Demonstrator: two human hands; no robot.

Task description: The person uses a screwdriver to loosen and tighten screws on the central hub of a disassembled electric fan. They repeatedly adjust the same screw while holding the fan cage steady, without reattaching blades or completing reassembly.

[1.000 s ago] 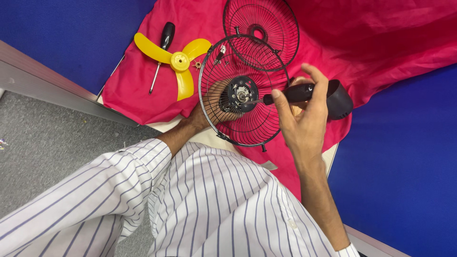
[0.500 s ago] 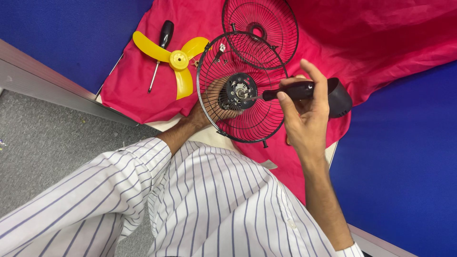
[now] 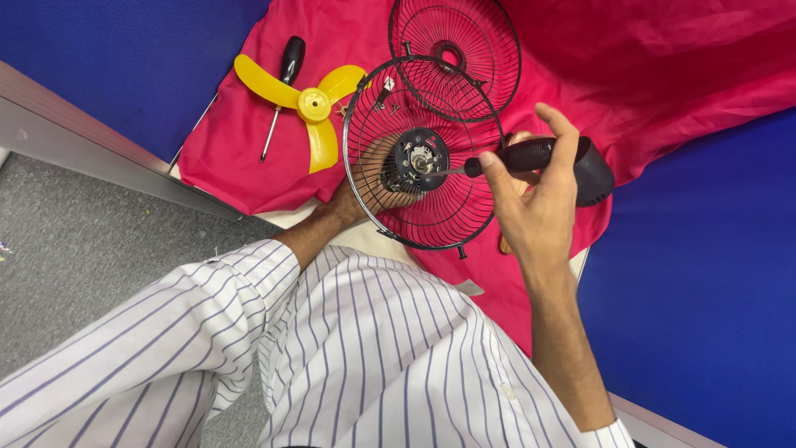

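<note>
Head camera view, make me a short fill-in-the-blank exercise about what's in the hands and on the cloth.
1. The right hand holds a screwdriver with its tip at the ____ of the wire fan guard.
2. The fan blade lying on the cloth is ____ in colour.
3. The left hand holds the guard from ____ its wires.
4. The cloth is ____.

Missing words: centre; yellow; behind; red
</note>
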